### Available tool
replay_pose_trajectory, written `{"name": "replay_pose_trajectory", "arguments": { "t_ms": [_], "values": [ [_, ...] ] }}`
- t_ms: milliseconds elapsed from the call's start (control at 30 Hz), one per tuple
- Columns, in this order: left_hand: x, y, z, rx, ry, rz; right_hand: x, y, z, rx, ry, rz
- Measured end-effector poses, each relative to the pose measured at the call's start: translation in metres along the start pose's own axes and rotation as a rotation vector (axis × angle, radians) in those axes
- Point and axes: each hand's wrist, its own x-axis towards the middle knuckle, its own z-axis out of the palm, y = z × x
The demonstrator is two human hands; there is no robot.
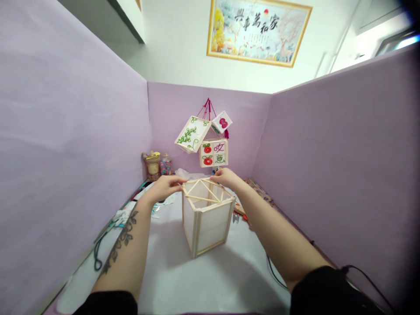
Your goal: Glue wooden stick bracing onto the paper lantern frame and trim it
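Note:
A box-shaped lantern (213, 225) of pale wooden sticks and white panels stands upright on the white tabletop (170, 280). Thin sticks (210, 192) cross its open top in a triangle pattern. My left hand (166, 188) closes its fingers on the top left corner of the lantern. At the far top edge, my right hand (226, 177) pinches the frame; its fingertips are partly hidden. Behind the hands hang decorated lanterns: one with green vines (193, 133), a small one with a red motif (222, 122) and one with red fruit and characters (214, 154).
Lilac panels (210, 105) enclose the table on three sides. A woven cup (152, 166) and a jar of colourful bits (166, 165) stand back left. Scraps (123, 216) line the left edge. Orange-handled tools (241, 210) lie by the right forearm, near a black cable (275, 275).

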Motion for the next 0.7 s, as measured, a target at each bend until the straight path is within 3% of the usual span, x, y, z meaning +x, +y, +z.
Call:
{"name": "replay_pose_trajectory", "arguments": {
  "t_ms": [100,200,367,467,567,700],
  "values": [
    [0.0,0.0,0.0,0.003,0.0,0.0,0.0,0.007,-0.004,0.021,0.017,0.007],
    [-0.001,-0.002,0.0,-0.004,-0.01,-0.002,-0.005,0.023,-0.025,0.028,0.083,0.023],
    [0.0,-0.005,-0.001,0.002,-0.016,-0.006,-0.021,0.07,-0.073,-0.108,0.378,0.13],
    [-0.001,-0.003,-0.001,-0.006,-0.013,-0.014,-0.03,0.094,-0.086,-0.203,0.493,0.189],
    [-0.001,-0.001,-0.001,-0.01,-0.021,-0.017,-0.036,0.103,-0.081,-0.227,0.418,0.2],
    [-0.001,-0.002,-0.002,-0.031,-0.032,-0.006,-0.037,0.093,-0.056,-0.156,0.129,0.134]
  ]
}}
